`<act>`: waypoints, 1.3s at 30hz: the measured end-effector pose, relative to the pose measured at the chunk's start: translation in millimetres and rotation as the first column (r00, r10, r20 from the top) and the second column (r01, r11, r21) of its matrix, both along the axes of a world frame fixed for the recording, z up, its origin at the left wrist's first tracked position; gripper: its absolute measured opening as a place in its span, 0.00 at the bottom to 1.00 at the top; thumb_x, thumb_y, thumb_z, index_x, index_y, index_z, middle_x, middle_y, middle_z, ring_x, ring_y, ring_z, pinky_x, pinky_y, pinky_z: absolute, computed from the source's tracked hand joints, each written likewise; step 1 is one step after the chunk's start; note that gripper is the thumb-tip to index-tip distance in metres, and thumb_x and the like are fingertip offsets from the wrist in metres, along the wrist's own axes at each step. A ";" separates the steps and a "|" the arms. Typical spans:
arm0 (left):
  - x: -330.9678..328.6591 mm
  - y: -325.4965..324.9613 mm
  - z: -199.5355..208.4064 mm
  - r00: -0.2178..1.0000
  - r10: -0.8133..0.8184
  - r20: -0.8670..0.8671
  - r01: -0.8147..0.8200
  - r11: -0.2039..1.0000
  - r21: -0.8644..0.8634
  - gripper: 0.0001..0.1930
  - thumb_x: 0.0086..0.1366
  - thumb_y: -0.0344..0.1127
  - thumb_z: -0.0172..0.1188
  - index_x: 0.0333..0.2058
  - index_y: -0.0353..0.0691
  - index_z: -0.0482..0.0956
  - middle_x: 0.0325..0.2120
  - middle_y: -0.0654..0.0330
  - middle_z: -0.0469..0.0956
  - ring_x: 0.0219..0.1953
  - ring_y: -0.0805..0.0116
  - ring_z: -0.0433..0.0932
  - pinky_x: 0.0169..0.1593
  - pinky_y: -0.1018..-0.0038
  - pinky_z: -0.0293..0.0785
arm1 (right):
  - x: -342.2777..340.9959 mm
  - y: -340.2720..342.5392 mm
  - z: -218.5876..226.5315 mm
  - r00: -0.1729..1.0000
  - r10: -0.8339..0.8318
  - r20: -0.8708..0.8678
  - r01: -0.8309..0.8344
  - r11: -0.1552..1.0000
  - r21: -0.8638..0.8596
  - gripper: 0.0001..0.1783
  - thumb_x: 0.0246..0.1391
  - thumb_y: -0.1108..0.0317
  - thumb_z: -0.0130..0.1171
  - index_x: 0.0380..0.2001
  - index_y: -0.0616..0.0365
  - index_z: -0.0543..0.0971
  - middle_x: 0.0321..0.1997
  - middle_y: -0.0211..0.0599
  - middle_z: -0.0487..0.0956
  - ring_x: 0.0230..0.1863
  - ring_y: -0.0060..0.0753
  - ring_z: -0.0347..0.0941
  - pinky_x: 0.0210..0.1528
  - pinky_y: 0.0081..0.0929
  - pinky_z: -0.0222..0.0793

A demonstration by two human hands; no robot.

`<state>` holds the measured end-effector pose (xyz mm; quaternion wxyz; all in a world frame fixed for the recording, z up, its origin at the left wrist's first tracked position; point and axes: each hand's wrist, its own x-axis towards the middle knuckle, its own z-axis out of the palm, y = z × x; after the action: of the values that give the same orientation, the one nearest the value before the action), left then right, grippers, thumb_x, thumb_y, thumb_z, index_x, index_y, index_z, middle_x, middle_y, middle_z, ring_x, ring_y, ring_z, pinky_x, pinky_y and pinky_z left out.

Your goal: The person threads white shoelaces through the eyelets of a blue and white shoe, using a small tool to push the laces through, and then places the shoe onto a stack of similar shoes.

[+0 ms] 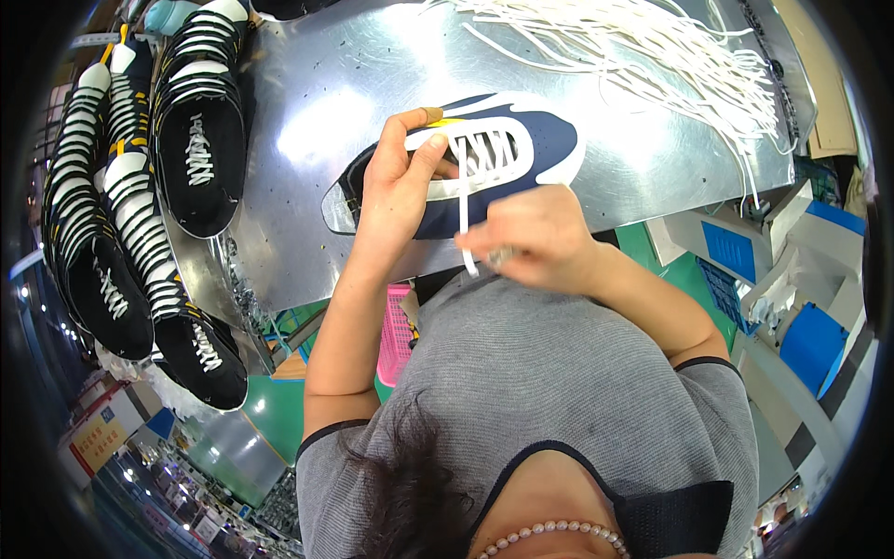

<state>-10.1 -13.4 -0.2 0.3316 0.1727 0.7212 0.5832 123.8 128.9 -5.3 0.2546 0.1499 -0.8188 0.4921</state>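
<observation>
A navy and white sneaker upper (549,135) lies on the metal table (303,233), its toe pointing right. White lacing crosses its eyelet rows at the toe end of the opening. My left hand (396,186) is closed on the upper at the opening, thumb on the white eyelet edge and some fingers hidden inside. One end of a white shoelace (464,200) runs from the eyelets toward my body. My right hand (545,238), slightly blurred, is closed on that shoelace near its lower end, just in front of the upper.
Loose white shoelaces (633,47) are heaped at the far right of the table. On the left stand long nested rows of laced black shoe uppers (200,140). A pink basket (397,335) sits below the table edge. Grey and blue boxes (726,247) are at the right.
</observation>
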 end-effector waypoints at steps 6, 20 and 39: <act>15.2 -18.7 29.7 0.963 -0.118 -0.244 0.065 0.975 -0.214 0.23 0.72 0.35 0.56 0.61 0.34 0.63 0.45 0.41 0.81 0.46 0.55 0.83 0.50 0.66 0.76 | 19.7 8.3 -7.0 0.875 -0.014 0.483 0.221 0.901 -0.375 0.10 0.54 0.74 0.66 0.41 0.59 0.85 0.32 0.31 0.84 0.27 0.16 0.75 0.28 0.20 0.67; 35.1 -27.8 18.5 0.703 -0.206 -0.680 -0.011 0.954 -0.300 0.11 0.61 0.28 0.65 0.42 0.37 0.75 0.31 0.50 0.82 0.31 0.51 0.82 0.34 0.63 0.76 | 14.7 39.1 -10.7 0.813 -0.159 0.559 0.248 0.965 -0.087 0.13 0.52 0.66 0.69 0.39 0.60 0.85 0.32 0.33 0.84 0.26 0.19 0.74 0.29 0.22 0.70; 34.6 -18.3 13.8 0.735 -0.257 -0.627 -0.092 0.879 -0.468 0.13 0.62 0.41 0.68 0.39 0.40 0.78 0.28 0.55 0.83 0.27 0.57 0.82 0.32 0.67 0.74 | -18.5 -13.8 -16.9 0.830 -0.139 0.541 0.452 0.736 -0.504 0.08 0.57 0.69 0.66 0.35 0.61 0.80 0.28 0.25 0.80 0.31 0.11 0.71 0.34 0.15 0.68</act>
<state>24.5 -31.7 13.6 0.1064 0.3189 0.9014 0.2728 105.3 115.1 -22.2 0.1611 -0.2009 -0.6633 0.7027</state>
